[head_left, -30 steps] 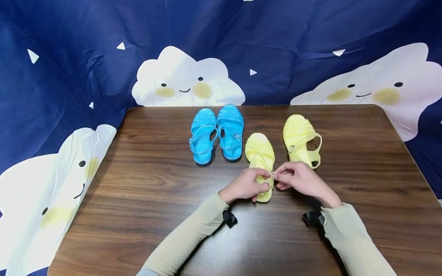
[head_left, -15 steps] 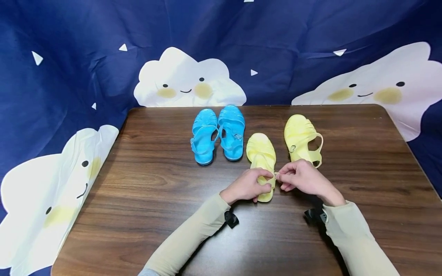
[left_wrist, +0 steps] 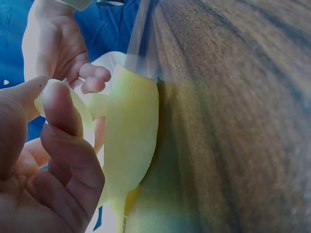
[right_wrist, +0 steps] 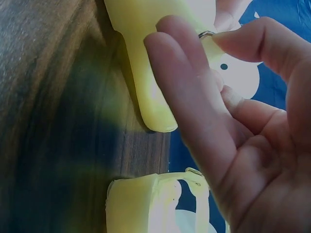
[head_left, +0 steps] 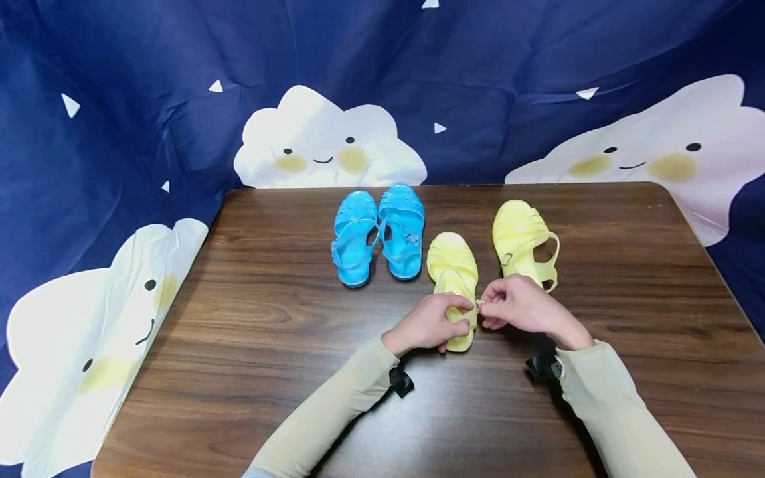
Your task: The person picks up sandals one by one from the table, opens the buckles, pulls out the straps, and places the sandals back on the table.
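A yellow jelly sandal lies on the table, toe pointing away, with both hands at its ankle strap. My left hand is over its heel part and pinches the strap between thumb and index finger, as the left wrist view shows. From the right side, my right hand pinches the small metal buckle with thumb and fingertips. The fingers partly hide the buckle and strap end. Beyond the right hand lies the other yellow sandal, its strap standing in a loop.
Two blue sandals lie side by side left of the yellow pair, toes toward the back edge. Under everything is a brown wooden table. A dark blue curtain with cloud faces hangs behind and at the left.
The right hand has shifted very slightly, still at the buckle of the near yellow sandal. The left hand keeps its pinch. The whole head view has drifted a little.
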`<state>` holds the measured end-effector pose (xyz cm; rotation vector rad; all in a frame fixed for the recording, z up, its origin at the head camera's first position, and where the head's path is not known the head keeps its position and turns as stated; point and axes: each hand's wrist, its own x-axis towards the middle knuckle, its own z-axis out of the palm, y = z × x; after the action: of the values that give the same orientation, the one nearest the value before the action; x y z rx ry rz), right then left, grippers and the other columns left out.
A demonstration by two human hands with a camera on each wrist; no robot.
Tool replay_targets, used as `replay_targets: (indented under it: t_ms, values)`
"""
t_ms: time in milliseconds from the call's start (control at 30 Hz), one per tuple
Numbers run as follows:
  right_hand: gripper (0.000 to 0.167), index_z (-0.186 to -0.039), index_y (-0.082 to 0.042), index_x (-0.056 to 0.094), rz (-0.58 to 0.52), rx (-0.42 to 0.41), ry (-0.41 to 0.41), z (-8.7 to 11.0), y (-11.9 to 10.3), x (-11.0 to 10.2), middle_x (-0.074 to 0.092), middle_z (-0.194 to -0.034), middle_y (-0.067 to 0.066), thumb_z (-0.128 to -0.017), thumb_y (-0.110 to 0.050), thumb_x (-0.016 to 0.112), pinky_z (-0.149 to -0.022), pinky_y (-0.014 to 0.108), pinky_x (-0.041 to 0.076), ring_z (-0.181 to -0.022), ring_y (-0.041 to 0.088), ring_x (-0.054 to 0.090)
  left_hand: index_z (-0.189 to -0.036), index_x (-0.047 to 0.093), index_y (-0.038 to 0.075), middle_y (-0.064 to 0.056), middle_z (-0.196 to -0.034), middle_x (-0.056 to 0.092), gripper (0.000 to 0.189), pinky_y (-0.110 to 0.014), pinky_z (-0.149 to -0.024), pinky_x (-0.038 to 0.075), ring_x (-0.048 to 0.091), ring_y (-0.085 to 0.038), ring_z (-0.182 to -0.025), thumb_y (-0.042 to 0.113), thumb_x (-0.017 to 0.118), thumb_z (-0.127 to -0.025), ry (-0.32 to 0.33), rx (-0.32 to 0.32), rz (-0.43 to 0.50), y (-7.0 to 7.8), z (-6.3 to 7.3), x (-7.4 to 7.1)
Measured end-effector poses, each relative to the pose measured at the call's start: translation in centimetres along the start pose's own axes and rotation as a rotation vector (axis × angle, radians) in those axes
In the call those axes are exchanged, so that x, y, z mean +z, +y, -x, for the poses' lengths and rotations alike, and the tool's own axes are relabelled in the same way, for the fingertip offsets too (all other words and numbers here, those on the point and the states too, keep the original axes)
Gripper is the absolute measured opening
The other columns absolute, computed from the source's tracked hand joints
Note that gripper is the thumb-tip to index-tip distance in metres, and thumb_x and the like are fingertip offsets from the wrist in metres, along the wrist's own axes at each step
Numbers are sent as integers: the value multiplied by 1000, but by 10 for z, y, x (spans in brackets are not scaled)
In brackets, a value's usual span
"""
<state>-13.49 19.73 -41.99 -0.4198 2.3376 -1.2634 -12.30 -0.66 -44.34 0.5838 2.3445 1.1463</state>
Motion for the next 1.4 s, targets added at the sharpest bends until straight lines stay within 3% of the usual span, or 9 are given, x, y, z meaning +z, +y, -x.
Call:
replay_targets:
  t_ms: [400, 867, 1067, 1400]
  values:
    - [9, -79, 2, 61, -26, 85, 1, -7, 2, 2, 68, -69, 10, -83, -7, 59, -60, 33, 59, -65, 23, 72, -126, 62, 12, -3, -122, 62, 38, -26, -44, 51, 53, -10, -37, 12, 59, -88, -3, -14, 19, 0, 0, 0]
    - [14, -88, 7, 61, -108, 116, 3, -4, 5, -2, 67, -71, 11, -85, -6, 58, -62, 37, 60, -66, 23, 71, -127, 61, 12, -1, -110, 67, 40, -26, -43, 50, 53, -10, -37, 12, 61, -87, 8, -25, 38, 0, 0, 1]
    - [21, -100, 12, 59, -157, 82, 7, 2, 3, -3, 66, -75, 16, -87, -5, 59, -61, 36, 59, -62, 18, 69, -134, 52, 10, 2, -108, 64, 48, -27, -41, 50, 54, -11, -40, 11, 62, -87, 3, -30, 85, -1, -2, 2]
    - [20, -106, 13, 58, -235, -31, 128, 6, 11, 9, 65, -86, 24, -92, 0, 56, -64, 32, 59, -65, 11, 66, -139, 46, 9, 0, -105, 64, 54, -29, -46, 52, 55, -15, -42, 16, 66, -89, -36, -75, 162, 4, -4, -3]
